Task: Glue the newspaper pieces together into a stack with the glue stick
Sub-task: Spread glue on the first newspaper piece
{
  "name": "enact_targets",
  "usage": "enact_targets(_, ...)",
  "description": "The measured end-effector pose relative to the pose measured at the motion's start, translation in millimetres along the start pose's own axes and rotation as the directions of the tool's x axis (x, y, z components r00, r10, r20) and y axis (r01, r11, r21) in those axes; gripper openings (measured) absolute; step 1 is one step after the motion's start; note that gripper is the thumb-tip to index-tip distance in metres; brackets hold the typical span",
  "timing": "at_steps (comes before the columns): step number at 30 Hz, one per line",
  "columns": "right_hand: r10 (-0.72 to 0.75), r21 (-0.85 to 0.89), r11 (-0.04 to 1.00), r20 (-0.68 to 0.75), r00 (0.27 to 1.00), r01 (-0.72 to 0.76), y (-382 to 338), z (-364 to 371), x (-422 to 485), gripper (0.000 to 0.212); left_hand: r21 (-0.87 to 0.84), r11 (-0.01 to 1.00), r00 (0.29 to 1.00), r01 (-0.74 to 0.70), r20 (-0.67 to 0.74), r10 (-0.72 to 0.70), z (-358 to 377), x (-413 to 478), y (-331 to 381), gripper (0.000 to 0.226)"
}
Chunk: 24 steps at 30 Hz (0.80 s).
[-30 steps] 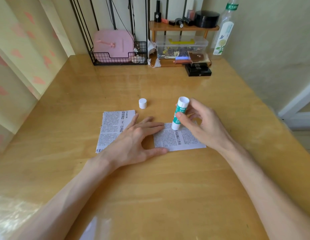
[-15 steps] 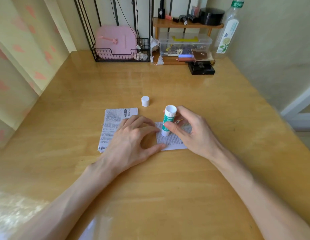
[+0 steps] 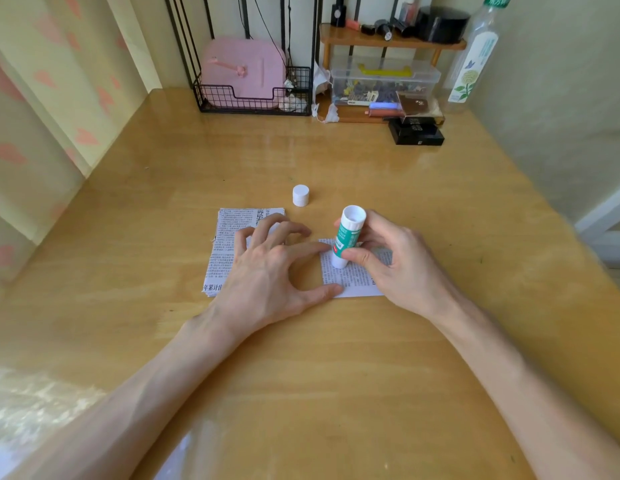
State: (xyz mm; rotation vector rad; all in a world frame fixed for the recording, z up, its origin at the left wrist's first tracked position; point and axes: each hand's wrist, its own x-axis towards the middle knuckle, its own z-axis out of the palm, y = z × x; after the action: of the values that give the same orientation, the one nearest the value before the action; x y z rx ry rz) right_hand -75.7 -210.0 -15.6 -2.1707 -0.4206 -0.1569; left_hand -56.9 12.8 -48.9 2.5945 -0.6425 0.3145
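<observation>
The right hand (image 3: 398, 268) grips the glue stick (image 3: 348, 237) nearly upright, top tilted toward 1 o'clock, its lower end on the loose newspaper piece (image 3: 353, 284) on the counter (image 3: 336, 375). The left hand (image 3: 267, 275), fingers spread and gripping nothing, pins that piece's 9 o'clock edge. The newspaper stack (image 3: 223, 251) lies at the piece's 9 o'clock, partly under the left hand, the nearer one.

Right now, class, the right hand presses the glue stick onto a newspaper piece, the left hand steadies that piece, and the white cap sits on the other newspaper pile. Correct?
One slip: the head view shows the white cap on the table beyond the newspaper pile, not on it. The right hand presses the glue stick onto the newspaper piece; the left hand steadies it.
</observation>
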Motion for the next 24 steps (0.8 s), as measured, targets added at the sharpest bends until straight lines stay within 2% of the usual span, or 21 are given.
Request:
enact_targets(13,-0.042,-0.066,0.997,-0.125,0.991,0.034,-3,14,4,0.022,-0.024,0.998,0.998,0.064,0.026,-0.063,-3,1,0,0.075)
enact_targets(24,-0.03,-0.07,0.997,-0.156,0.987,0.02,0,17,14,0.023,-0.049,0.996,0.996,0.074,0.057,-0.071,-4,2,0,0.083)
